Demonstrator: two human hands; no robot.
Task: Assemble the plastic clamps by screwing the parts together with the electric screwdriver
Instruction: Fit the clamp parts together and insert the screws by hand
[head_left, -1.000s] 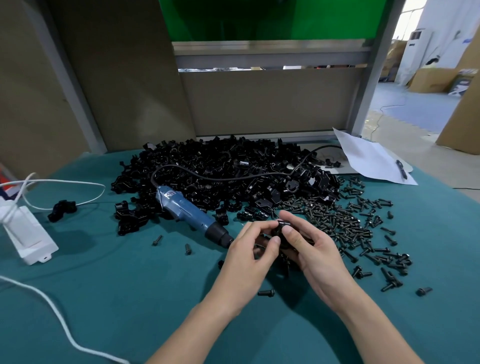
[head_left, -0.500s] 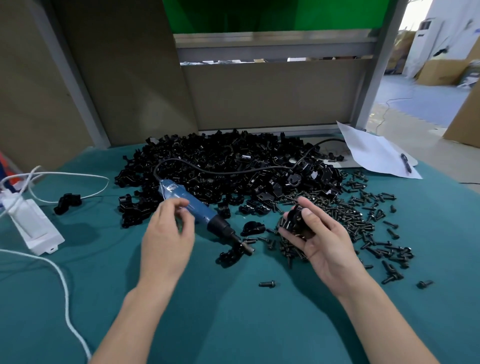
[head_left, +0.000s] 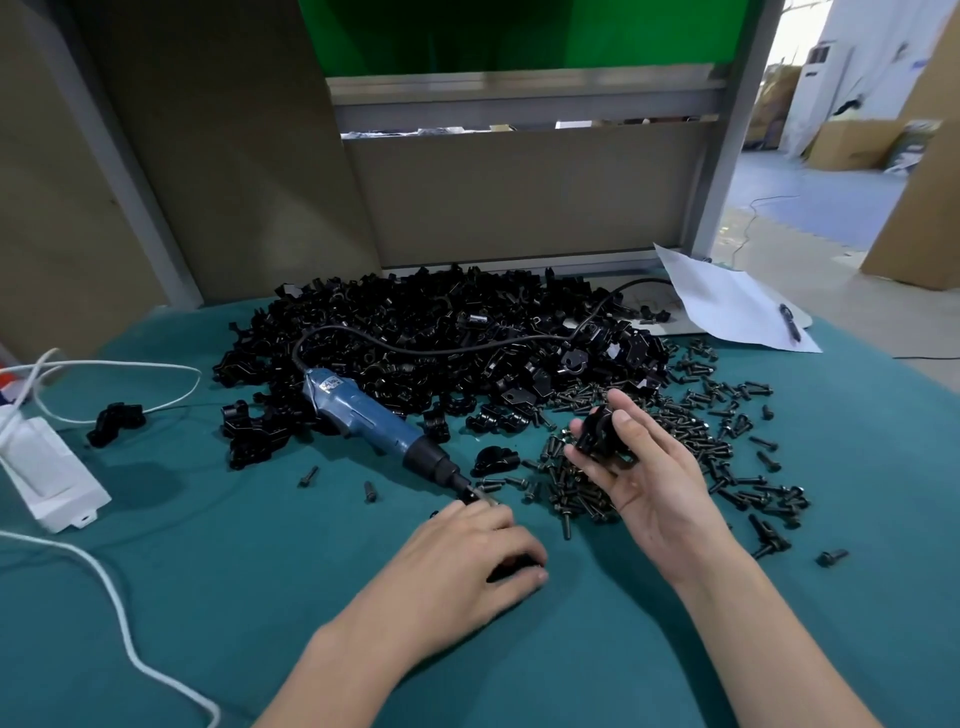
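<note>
A blue electric screwdriver (head_left: 363, 415) lies on the teal cloth, its black tip pointing at my left hand (head_left: 462, 561). That hand is palm-down just in front of the tip, with thumb and fingers curled round a small black screw (head_left: 511, 569) on the cloth. My right hand (head_left: 649, 483) is raised palm-up and grips a black plastic clamp (head_left: 600, 431) between thumb and fingers. A big heap of black clamp parts (head_left: 441, 338) lies behind the screwdriver. Several loose black screws (head_left: 701, 441) are scattered under and to the right of my right hand.
A white power adapter (head_left: 47, 473) with white cables (head_left: 119, 623) sits at the left edge. A lone black clamp (head_left: 114, 421) lies near it. A sheet of paper (head_left: 727, 306) with a pen (head_left: 789, 322) is at the back right. A grey partition stands behind the table.
My left hand has let go of the screwdriver body and moved right and nearer, down onto a loose screw by the tip. My right hand still holds the clamp.
</note>
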